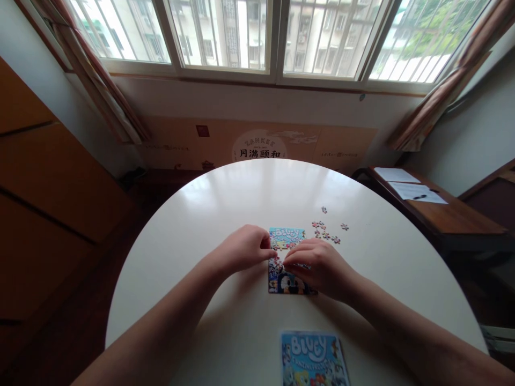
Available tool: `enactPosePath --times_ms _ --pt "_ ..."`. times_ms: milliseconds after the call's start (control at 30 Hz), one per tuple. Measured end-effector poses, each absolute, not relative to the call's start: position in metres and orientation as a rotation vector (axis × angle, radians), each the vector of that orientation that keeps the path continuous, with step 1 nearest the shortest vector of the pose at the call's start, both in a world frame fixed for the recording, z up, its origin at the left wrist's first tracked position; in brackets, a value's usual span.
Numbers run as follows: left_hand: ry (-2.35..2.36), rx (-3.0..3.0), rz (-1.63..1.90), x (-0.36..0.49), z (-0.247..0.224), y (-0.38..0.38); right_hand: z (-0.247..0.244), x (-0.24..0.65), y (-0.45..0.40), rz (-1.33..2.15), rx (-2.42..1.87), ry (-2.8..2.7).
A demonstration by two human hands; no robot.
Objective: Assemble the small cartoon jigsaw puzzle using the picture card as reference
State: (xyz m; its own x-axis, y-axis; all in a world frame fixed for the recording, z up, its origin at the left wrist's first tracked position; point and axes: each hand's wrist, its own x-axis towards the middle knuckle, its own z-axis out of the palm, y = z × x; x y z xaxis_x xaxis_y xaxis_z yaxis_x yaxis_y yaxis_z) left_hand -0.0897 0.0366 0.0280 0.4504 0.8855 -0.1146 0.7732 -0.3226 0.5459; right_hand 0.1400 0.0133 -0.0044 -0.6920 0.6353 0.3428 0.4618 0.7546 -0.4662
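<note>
A partly assembled jigsaw puzzle (287, 234) with a blue "BLUEY" title lies on the white round table (181, 230). An uneven gap showing white runs across its middle. My left hand (247, 246) is at the puzzle's left edge, its fingers curled and the thumb and fingertips on the pieces there. Over the right side of the puzzle is my right hand (316, 262), fingers bent together with their tips by the gap. Whatever those fingertips pinch is hidden. Several loose jigsaw pieces (325, 236) are scattered beyond my right hand.
Close to me on the table lies a picture card (314, 359) with the same "BLUEY" title, cut off by the view's lower edge. A wooden desk (462, 214) with papers (418, 192) stands at the right. Barred windows (225, 37) are behind the table.
</note>
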Motion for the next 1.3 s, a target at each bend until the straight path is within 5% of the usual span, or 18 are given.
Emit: enactPosePath --times_ms 1300 --pt "1.371 2.233 0.099 -0.075 0.024 0.037 0.015 0.156 0.004 0.152 -0.860 -2.801"
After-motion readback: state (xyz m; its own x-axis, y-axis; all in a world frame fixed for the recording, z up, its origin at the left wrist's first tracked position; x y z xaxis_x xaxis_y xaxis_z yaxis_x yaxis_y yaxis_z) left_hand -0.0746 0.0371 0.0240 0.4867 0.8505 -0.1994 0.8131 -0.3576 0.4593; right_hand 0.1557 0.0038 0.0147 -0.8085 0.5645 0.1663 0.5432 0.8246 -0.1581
